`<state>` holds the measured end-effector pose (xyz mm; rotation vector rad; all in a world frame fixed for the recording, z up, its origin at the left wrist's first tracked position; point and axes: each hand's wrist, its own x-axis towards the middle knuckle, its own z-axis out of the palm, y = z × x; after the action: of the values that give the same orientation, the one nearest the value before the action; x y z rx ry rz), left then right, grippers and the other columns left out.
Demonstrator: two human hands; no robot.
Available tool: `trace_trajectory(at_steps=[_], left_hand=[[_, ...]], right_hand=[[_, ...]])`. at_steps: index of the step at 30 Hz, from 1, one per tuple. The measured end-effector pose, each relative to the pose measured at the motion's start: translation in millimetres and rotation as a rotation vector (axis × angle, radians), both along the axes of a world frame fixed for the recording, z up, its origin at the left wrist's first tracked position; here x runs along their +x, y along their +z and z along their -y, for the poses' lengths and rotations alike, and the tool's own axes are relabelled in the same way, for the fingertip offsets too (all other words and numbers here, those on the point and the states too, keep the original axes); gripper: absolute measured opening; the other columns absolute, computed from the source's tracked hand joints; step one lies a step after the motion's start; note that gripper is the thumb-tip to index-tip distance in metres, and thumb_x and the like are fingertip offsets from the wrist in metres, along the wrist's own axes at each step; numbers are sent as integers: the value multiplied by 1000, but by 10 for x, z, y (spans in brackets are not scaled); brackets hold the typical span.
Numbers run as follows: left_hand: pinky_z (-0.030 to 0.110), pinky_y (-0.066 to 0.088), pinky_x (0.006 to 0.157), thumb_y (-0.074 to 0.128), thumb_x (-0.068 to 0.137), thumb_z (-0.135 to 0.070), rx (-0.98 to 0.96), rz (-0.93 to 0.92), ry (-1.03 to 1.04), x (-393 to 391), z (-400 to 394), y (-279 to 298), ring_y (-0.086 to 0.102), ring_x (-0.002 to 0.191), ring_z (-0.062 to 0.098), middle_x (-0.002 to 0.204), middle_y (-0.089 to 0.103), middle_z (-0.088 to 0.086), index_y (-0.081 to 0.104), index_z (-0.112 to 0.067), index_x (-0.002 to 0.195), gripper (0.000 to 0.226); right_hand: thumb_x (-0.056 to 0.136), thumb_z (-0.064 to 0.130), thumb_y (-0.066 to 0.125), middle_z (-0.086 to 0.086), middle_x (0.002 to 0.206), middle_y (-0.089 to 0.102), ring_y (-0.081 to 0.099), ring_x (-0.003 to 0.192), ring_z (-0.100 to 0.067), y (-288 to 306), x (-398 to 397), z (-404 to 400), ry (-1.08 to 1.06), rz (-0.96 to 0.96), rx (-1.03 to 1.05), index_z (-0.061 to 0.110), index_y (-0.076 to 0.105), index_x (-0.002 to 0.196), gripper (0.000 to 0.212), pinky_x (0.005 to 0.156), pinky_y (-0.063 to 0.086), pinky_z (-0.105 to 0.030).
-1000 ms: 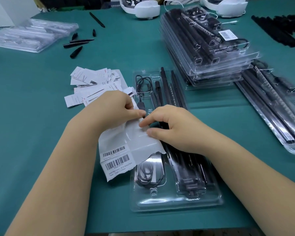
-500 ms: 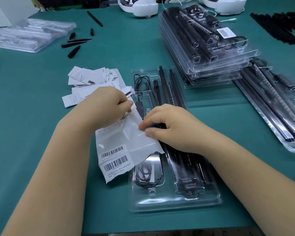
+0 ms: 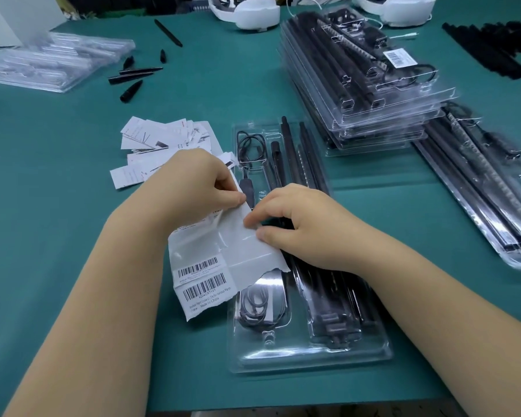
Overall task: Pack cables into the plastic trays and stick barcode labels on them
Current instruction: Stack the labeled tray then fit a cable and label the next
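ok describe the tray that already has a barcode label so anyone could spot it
Look at the tall stack of clear plastic trays at the far right of the green table. It is the top tray, the only one with a small white barcode label on its lid.

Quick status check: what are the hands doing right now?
Left hand pinches label sheet; right hand pinches its edge. Sheet over packed tray, which shows no label. Nothing in the way.
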<state>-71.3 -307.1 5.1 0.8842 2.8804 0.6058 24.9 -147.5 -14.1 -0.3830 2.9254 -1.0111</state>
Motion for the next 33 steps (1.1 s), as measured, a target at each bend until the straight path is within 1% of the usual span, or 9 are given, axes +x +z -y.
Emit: trace_trajectory(at_steps=[4,8,12,15,19,22,25,29,33], left_hand=[[25,40,50,64,76,-22,-21,-38,7,-20,-4,-28,49,51,3,55,58,-10,66,-26,59,18],[28,44,54,61,77,-20,77,87,67,-90,52,-68,49,51,6,60,65,0,71,-16,66,16],[10,42,52,68,73,-19,185,279,13,-101,116,-10,54,54,0,60,65,-12,74,-31,71,14],[6,37,50,75,71,-22,213,311,-15,-108,136,5,48,49,-2,53,58,-16,73,-33,70,12],[8,38,50,82,67,-27,198,359,-12,-121,143,5,47,49,1,55,56,-13,73,-29,72,11],[15,40,55,84,63,-32,136,361,-4,-130,153,-1,49,50,0,59,60,-12,72,-26,75,18],[21,40,59,84,62,-34,111,342,-5,-116,137,-4,49,50,-1,57,59,-15,71,-26,75,20],[20,40,57,85,63,-32,124,279,-5,-101,148,26,49,48,-1,57,60,-12,71,-25,72,18],[19,40,55,84,60,-35,102,241,-13,-79,147,41,48,48,-3,60,62,-11,71,-27,73,19]], right_hand=[[91,22,57,11,109,63,47,110,-8,-4,-12,5,-3,-8,6,27,69,111,24,97,36,-27],[89,22,60,14,108,63,46,107,-1,-21,-9,-10,-4,-10,-11,28,70,109,23,94,34,-19],[85,23,65,29,95,60,51,96,12,-14,-7,-33,-61,53,-185,41,62,110,31,79,37,-1],[84,22,66,21,95,68,62,85,7,71,-38,-51,-134,133,-465,44,58,99,28,72,48,-11],[86,21,65,1,97,69,64,58,-9,183,-88,-15,-302,249,-613,31,58,93,14,47,47,-21],[87,23,63,-14,90,70,63,56,-22,218,-163,50,-350,339,-469,14,60,86,9,48,49,-26],[86,16,62,-17,73,64,53,40,-13,248,-256,92,-381,357,-420,-5,53,106,30,43,45,-22],[81,23,66,-7,61,66,49,41,-13,243,-313,124,-381,316,-213,3,71,92,23,42,40,-19],[77,57,62,-1,81,69,61,72,-17,167,-304,217,-374,116,269,10,72,96,51,65,51,-26]])
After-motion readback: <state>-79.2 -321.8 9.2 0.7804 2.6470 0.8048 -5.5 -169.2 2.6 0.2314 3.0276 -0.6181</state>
